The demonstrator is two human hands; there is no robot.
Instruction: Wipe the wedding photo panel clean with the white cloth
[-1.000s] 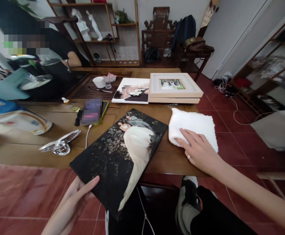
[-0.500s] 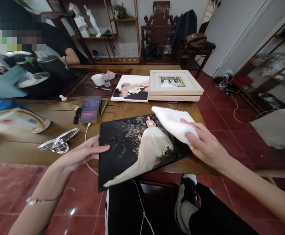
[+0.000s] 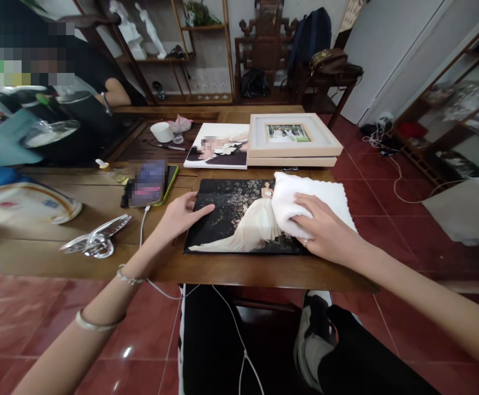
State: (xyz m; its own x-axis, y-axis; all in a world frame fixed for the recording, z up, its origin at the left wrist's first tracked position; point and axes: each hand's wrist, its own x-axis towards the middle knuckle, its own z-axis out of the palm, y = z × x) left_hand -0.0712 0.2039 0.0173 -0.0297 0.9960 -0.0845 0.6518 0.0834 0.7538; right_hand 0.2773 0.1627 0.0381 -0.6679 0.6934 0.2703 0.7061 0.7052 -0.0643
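A dark photo panel with a figure in a long white gown lies flat on the wooden table near its front edge. My left hand grips its left side, thumb on the face and fingers at the edge. In my right hand is a bunched white cloth, pressed onto the right part of the panel. The cloth covers the panel's upper right, and its loose end spreads to the right.
Behind the panel are a white-edged photo print and stacked light wood picture frames. To the left lie a phone with a cable, a dropper bottle and a clear claw clip. A person sits across the table.
The photo panel has gone from tilted up over the table's front edge to flat on the tabletop. My left hand moved forward and right with it; the cloth shifted slightly over the panel.
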